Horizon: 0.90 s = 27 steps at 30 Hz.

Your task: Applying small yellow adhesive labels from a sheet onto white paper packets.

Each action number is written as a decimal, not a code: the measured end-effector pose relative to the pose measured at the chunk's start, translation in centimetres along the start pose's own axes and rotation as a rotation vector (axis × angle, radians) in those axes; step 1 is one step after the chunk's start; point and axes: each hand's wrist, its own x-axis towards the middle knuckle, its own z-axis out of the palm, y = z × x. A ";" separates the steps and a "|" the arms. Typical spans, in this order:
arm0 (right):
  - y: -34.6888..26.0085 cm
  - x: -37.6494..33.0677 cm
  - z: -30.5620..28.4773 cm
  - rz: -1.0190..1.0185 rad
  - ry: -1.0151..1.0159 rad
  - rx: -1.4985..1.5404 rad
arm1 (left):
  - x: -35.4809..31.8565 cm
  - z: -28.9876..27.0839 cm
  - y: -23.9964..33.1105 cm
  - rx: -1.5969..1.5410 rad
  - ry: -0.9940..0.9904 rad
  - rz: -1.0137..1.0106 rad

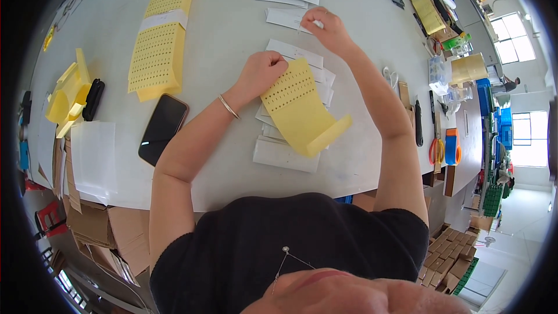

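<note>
two hands, left hand (pixel 264 71) fisted on yellow sheet (pixel 299 107), right hand (pixel 325 26) pinching white slip (pixel 288 18)

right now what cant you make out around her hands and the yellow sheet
- Head view: left hand is fisted on the yellow sheet; its fingertips are hidden.
- Right hand covers part of a white strip; the grip is unclear.
- Strips under the sheet are hidden.
- Sheet's dots: too small.

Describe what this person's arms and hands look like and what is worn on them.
Both forearms are bare to the upper arm, below the short sleeves of a black top. The left hand has a thin silver bangle at its wrist. The right hand wears no glove; a small ring shows on one finger.
</note>
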 end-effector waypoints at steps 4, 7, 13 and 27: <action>5.8 2.5 1.8 0.270 0.046 -0.190 | -0.3 0.4 0.3 0.030 -0.039 0.062; 6.8 2.9 2.7 0.345 -0.023 -0.306 | -0.3 0.2 0.5 0.043 -0.058 0.066; 5.1 1.9 2.0 0.167 -0.061 -0.419 | -0.7 0.3 0.7 0.051 -0.095 0.071; 2.2 -2.8 -0.5 0.569 -0.286 0.405 | -0.7 0.4 0.9 0.036 -0.118 0.078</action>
